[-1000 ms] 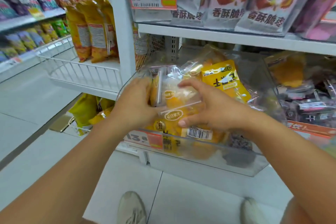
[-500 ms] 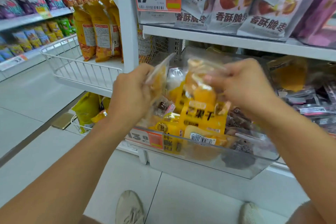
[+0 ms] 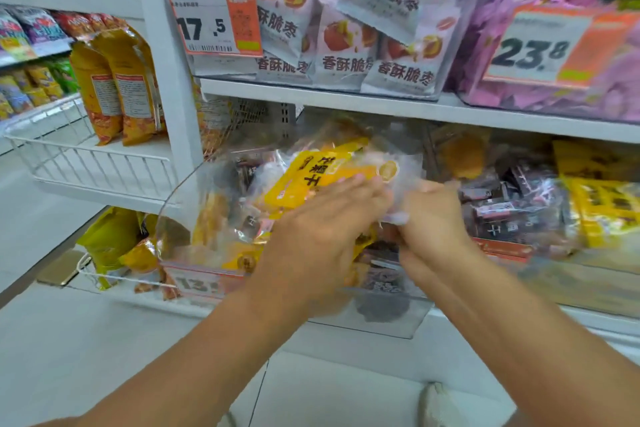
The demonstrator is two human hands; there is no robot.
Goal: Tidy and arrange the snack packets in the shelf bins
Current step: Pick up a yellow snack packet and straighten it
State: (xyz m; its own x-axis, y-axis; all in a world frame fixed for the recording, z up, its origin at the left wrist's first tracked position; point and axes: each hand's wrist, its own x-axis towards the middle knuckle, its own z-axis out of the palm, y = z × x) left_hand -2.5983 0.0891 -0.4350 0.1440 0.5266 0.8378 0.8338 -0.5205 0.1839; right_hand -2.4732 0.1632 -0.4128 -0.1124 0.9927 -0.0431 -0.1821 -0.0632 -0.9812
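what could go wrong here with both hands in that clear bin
1. The yellow packet lies tilted on the heap under the left hand; it could slide forward over the clear bin's low front wall.
2. The right hand has a grip on a thin transparent wrapper edge, which might tear or slip.
3. Dark packets could get mixed in.

Two bare forearms enter from the lower frame edge; no sleeves, watch, bracelets or rings visible. Left hand [image 3: 322, 236] and right hand [image 3: 433, 225] ungloved, nails short, motion-blurred. One pale shoe [image 3: 438, 406] with visible stitching shows at bottom right, partly cropped by the frame.
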